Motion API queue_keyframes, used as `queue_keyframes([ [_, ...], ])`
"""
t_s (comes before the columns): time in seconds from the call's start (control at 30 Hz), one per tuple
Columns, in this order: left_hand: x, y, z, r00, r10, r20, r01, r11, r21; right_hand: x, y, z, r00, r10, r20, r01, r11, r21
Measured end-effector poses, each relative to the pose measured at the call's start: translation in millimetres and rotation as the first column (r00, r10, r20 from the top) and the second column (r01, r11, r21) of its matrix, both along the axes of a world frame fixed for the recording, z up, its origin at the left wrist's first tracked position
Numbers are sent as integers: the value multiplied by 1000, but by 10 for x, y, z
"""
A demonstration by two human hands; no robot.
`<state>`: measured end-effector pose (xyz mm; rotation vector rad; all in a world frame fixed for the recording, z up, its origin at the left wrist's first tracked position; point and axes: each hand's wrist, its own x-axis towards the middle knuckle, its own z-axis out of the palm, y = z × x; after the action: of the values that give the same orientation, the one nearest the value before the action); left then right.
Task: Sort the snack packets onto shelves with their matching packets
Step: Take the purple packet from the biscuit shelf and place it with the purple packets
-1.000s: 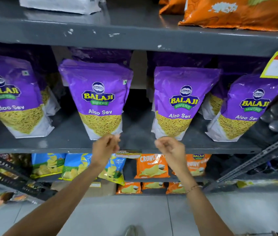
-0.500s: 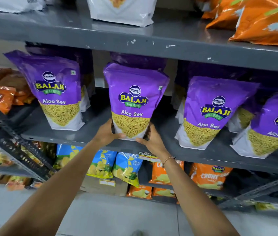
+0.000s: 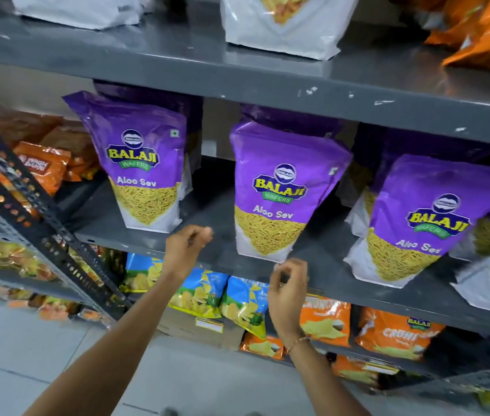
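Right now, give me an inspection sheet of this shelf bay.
Surface: grey metal shelf, paint chipped on the edge above.
Job's things: purple Aloo Sev packets upright in a row; middle packet stands near the shelf's front edge.
Clutter: white packets on the shelf above, blue packets and orange packets below.
Hands: left hand and right hand both empty, fingers loosely curled, clear of the middle packet.
Cables: nothing seen.
Surroundings: slotted black upright at left, tiled floor.

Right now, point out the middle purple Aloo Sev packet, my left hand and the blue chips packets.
middle Aloo Sev packet (image 3: 279,187), head view, on its logo.
left hand (image 3: 185,249), head view, back of the hand.
blue chips packets (image 3: 242,298), head view, front of one packet.
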<state>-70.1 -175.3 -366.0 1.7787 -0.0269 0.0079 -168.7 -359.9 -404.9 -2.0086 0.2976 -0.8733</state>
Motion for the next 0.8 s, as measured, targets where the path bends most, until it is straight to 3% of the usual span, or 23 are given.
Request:
queue_keyframes([
  [0.07, -22, 271, 22, 981, 194, 8, -191, 972, -139, 53, 320, 10, 992, 126, -4, -126, 985, -119],
  [0.13, -9, 593, 52, 917, 370, 150, -366, 929, -54, 234, 644, 97, 962, 273, -31, -274, 946, -175],
  [0.2, 131, 988, 52, 871, 421, 254, -437, 899, 11, 512, 924, 189, 930, 359, -80, -366, 924, -110],
  [0.27, 380, 1321, 21, 873, 389, 295, -403, 915, -15, 845, 1120, 212, 900, 405, -164, -409, 913, 10],
  [0.37, 760, 1592, 79, 944, 328, 37, -328, 944, -20, 1276, 1316, 230, 818, 496, -292, -424, 863, 276],
  [0.43, 929, 1685, 81, 994, 92, -54, -87, 992, 90, 1459, 1412, 257, 754, 566, -333, -453, 815, 362],
  [0.5, 1048, 1774, 58, 986, -146, -84, 162, 959, 231, 1543, 1496, 288, 722, 608, -329, -484, 784, 388],
  [0.57, 1073, 1819, 55, 944, -280, -176, 316, 920, 231, 1569, 1555, 298, 698, 630, -340, -485, 765, 423],
  [0.8, 1181, 1950, 19, 972, -203, -117, 231, 915, 331, 1593, 1825, 246, 806, 427, -409, -323, 897, 300],
])
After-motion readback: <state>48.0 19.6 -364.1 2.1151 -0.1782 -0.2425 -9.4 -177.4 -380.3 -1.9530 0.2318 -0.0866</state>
